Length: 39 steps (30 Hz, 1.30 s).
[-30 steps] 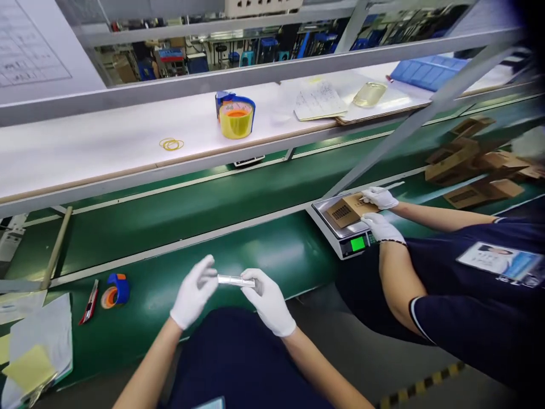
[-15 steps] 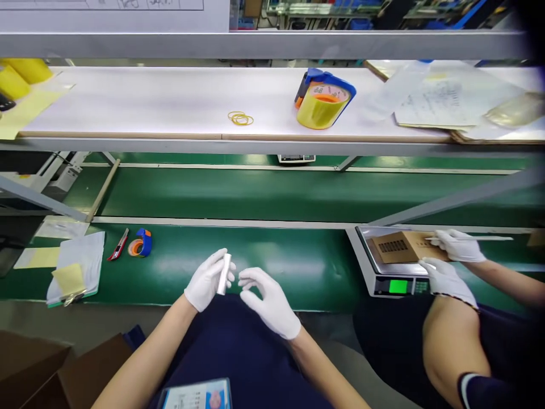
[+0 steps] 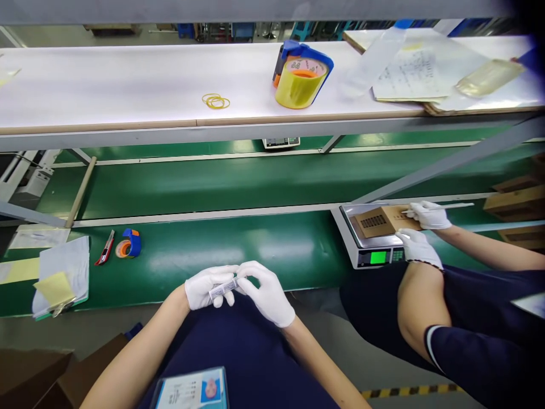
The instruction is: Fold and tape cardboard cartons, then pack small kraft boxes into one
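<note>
Both my hands wear white gloves and meet over my lap at the near edge of the green belt (image 3: 298, 250). My left hand (image 3: 204, 287) is curled round a small silvery stick-shaped packet (image 3: 222, 289), which lies nearly level. My right hand (image 3: 264, 291) pinches the packet's right end with thumb and fingers. An ID badge (image 3: 191, 391) hangs on my dark clothing below.
A co-worker's gloved hands (image 3: 421, 227) hold a brown carton (image 3: 381, 220) on a weighing scale (image 3: 366, 250) at right. A tape dispenser (image 3: 126, 245) and cutter (image 3: 104, 250) lie on the belt at left, beside papers (image 3: 59, 272). The white shelf carries yellow tape (image 3: 300, 76), rubber bands (image 3: 216, 101) and documents (image 3: 409, 68).
The packet, upright in my left hand half a second ago, now lies level. My right hand, then open and apart, has closed on its end. The view shifted down slightly.
</note>
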Each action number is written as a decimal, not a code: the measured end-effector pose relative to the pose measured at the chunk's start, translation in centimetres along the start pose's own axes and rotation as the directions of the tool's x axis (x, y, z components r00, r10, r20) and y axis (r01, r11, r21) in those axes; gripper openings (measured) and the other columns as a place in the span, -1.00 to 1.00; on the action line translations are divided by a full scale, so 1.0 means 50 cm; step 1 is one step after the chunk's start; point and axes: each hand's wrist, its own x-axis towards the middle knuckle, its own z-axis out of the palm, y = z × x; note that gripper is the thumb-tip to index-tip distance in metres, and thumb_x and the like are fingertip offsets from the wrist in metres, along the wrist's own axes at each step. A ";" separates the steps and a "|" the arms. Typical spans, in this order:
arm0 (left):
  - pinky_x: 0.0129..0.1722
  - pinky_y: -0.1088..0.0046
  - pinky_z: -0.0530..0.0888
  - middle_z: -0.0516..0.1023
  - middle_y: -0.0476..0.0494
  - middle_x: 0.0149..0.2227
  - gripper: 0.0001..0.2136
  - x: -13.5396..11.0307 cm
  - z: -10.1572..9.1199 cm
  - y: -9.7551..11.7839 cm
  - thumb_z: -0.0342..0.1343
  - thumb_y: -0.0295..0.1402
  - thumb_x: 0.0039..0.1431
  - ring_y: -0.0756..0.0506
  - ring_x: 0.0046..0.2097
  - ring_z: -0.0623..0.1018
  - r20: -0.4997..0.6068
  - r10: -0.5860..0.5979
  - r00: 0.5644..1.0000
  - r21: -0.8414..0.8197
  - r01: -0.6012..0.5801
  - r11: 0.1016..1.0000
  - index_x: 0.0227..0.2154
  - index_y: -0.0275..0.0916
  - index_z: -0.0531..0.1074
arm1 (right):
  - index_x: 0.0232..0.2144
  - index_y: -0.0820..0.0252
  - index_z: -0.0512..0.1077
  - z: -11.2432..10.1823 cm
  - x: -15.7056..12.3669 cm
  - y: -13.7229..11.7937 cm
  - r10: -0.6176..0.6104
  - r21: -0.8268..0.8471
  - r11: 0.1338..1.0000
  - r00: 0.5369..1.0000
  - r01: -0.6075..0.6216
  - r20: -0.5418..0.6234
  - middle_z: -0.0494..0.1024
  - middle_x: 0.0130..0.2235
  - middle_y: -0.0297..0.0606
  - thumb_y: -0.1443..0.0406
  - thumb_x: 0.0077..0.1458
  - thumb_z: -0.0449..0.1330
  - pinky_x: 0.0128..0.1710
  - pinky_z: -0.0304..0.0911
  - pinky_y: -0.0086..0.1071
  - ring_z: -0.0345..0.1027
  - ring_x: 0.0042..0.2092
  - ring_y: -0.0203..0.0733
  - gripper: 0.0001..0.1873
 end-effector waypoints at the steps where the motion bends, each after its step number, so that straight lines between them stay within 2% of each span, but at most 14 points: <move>1: -0.61 0.64 0.44 0.61 -0.33 -0.12 -0.44 0.000 -0.001 -0.002 0.25 -0.17 0.23 -0.07 -0.33 0.64 0.006 0.013 1.000 -0.037 -0.013 0.999 0.24 -0.24 0.36 | -0.38 0.11 0.49 0.000 -0.001 0.001 0.017 0.004 1.000 1.000 -0.017 -0.017 0.54 -0.20 -0.31 0.37 0.21 0.20 -0.09 0.31 -0.32 0.42 -0.16 -0.21 -0.88; 4: -0.32 0.39 0.63 0.57 -0.39 -0.03 -0.45 -0.004 0.002 -0.007 0.05 0.06 0.31 -0.26 0.01 0.59 0.011 0.110 0.994 -0.090 -0.109 0.990 0.11 -0.29 0.46 | -0.37 0.12 0.46 -0.002 0.002 0.003 0.081 -0.010 0.997 0.990 -0.083 -0.114 0.52 -0.26 -0.32 0.33 0.25 0.16 -0.20 0.28 -0.35 0.38 -0.25 -0.23 -0.86; 6: -0.17 0.25 0.63 0.53 -0.39 0.03 -0.47 -0.010 0.009 -0.010 0.09 0.08 0.28 -0.31 0.10 0.53 -0.031 0.230 0.973 0.023 -0.229 0.973 0.02 -0.31 0.51 | -0.38 0.12 0.44 -0.006 0.005 0.001 0.107 -0.024 0.993 0.977 -0.113 -0.187 0.51 -0.29 -0.32 0.32 0.26 0.15 -0.21 0.27 -0.34 0.37 -0.27 -0.23 -0.85; 8: -0.11 0.25 0.59 0.54 -0.31 0.01 -0.54 -0.016 0.017 -0.013 0.31 -0.08 0.15 -0.24 0.00 0.57 -0.113 0.355 0.928 0.238 -0.322 0.916 -0.01 -0.28 0.51 | -0.38 0.12 0.43 -0.009 0.009 -0.003 0.100 -0.032 0.993 0.969 -0.110 -0.226 0.51 -0.30 -0.32 0.32 0.26 0.15 -0.18 0.27 -0.34 0.38 -0.24 -0.22 -0.86; 10: -0.15 0.30 0.55 0.58 -0.23 -0.07 -0.55 -0.021 0.021 -0.016 0.40 -0.22 0.05 -0.14 -0.19 0.60 -0.182 0.420 0.889 0.399 -0.323 0.858 -0.02 -0.27 0.48 | -0.38 0.13 0.44 -0.011 0.012 -0.007 0.073 -0.036 0.996 0.968 -0.084 -0.240 0.53 -0.26 -0.31 0.32 0.25 0.15 -0.10 0.28 -0.34 0.41 -0.18 -0.20 -0.86; 13: -0.24 0.31 0.51 0.61 -0.21 -0.16 -0.62 -0.024 0.021 -0.020 0.33 -0.18 0.14 -0.11 -0.30 0.60 -0.223 0.422 0.879 0.450 -0.291 0.844 -0.07 -0.28 0.46 | -0.37 0.12 0.46 -0.010 0.014 -0.014 0.057 -0.030 0.997 0.968 -0.066 -0.245 0.55 -0.24 -0.31 0.32 0.26 0.16 -0.05 0.27 -0.34 0.42 -0.13 -0.20 -0.87; 17: -0.17 0.30 0.49 0.62 -0.21 -0.16 -0.63 -0.027 0.017 -0.024 0.33 -0.16 0.12 -0.14 -0.23 0.59 -0.227 0.395 0.890 0.456 -0.262 0.850 -0.10 -0.28 0.51 | -0.36 0.12 0.47 -0.007 0.014 -0.021 0.093 -0.018 0.995 0.966 -0.100 -0.242 0.55 -0.30 -0.36 0.31 0.24 0.16 -0.16 0.28 -0.37 0.42 -0.24 -0.24 -0.88; 20: -0.07 0.32 0.47 0.61 -0.18 -0.12 -0.65 -0.031 0.019 -0.025 0.34 -0.20 0.11 -0.16 -0.12 0.56 -0.243 0.460 0.854 0.460 -0.316 0.830 -0.09 -0.25 0.54 | -0.37 0.13 0.47 -0.005 0.013 -0.021 0.099 -0.018 0.994 0.963 -0.107 -0.251 0.55 -0.31 -0.34 0.30 0.23 0.17 -0.17 0.29 -0.36 0.42 -0.26 -0.23 -0.88; 23: -0.04 0.33 0.46 0.60 -0.16 -0.11 -0.68 -0.035 0.026 -0.024 0.34 -0.22 0.12 -0.15 -0.11 0.56 -0.259 0.503 0.824 0.428 -0.369 0.825 -0.11 -0.24 0.56 | -0.34 0.13 0.48 0.001 0.009 -0.013 0.113 -0.011 0.993 0.951 -0.121 -0.288 0.56 -0.31 -0.30 0.27 0.22 0.18 -0.16 0.32 -0.33 0.43 -0.25 -0.20 -0.89; 28: -0.16 0.33 0.51 0.63 -0.18 -0.17 -0.62 -0.027 0.039 -0.028 0.36 -0.17 0.09 -0.13 -0.28 0.62 -0.299 0.404 0.864 0.310 -0.313 0.898 -0.10 -0.28 0.55 | -0.13 0.12 0.46 0.008 0.001 0.004 0.160 0.081 0.987 0.925 -0.141 -0.344 0.56 -0.33 -0.31 0.24 0.23 0.17 -0.16 0.41 -0.29 0.47 -0.28 -0.19 -0.82; 30: -0.18 0.33 0.53 0.63 -0.20 -0.16 -0.63 -0.021 0.039 -0.031 0.34 -0.14 0.10 -0.13 -0.31 0.64 -0.337 0.406 0.850 0.306 -0.309 0.901 -0.12 -0.29 0.55 | -0.10 0.11 0.48 0.006 0.002 0.004 0.124 0.036 0.992 0.930 -0.119 -0.346 0.59 -0.29 -0.29 0.25 0.27 0.13 -0.13 0.42 -0.28 0.50 -0.25 -0.18 -0.81; 32: -0.17 0.32 0.55 0.63 -0.20 -0.15 -0.64 -0.016 0.038 -0.033 0.34 -0.13 0.10 -0.14 -0.30 0.64 -0.380 0.427 0.821 0.317 -0.318 0.894 -0.15 -0.29 0.57 | -0.16 0.11 0.52 0.002 0.005 -0.001 0.037 -0.072 0.995 0.944 -0.064 -0.327 0.60 -0.22 -0.24 0.28 0.30 0.09 -0.07 0.42 -0.27 0.51 -0.16 -0.17 -0.81; 35: -0.13 0.29 0.58 0.63 -0.20 -0.10 -0.67 -0.014 0.037 -0.032 0.33 -0.14 0.11 -0.18 -0.17 0.63 -0.396 0.478 0.784 0.350 -0.352 0.868 -0.17 -0.27 0.60 | -0.20 0.11 0.54 -0.002 0.008 -0.012 -0.089 -0.212 0.977 0.955 0.028 -0.283 0.57 -0.07 -0.16 0.33 0.27 0.13 0.06 0.38 -0.22 0.46 0.00 -0.12 -0.83; 39: -0.03 0.29 0.57 0.63 -0.18 -0.03 -0.77 -0.018 0.042 -0.024 0.27 -0.17 0.17 -0.21 -0.03 0.59 -0.323 0.557 0.765 0.457 -0.389 0.800 -0.21 -0.20 0.65 | -0.23 0.13 0.52 -0.003 0.010 -0.019 -0.059 -0.238 0.971 0.973 0.004 -0.224 0.51 0.06 -0.09 0.34 0.13 0.26 0.06 0.40 -0.19 0.44 0.06 -0.06 -0.88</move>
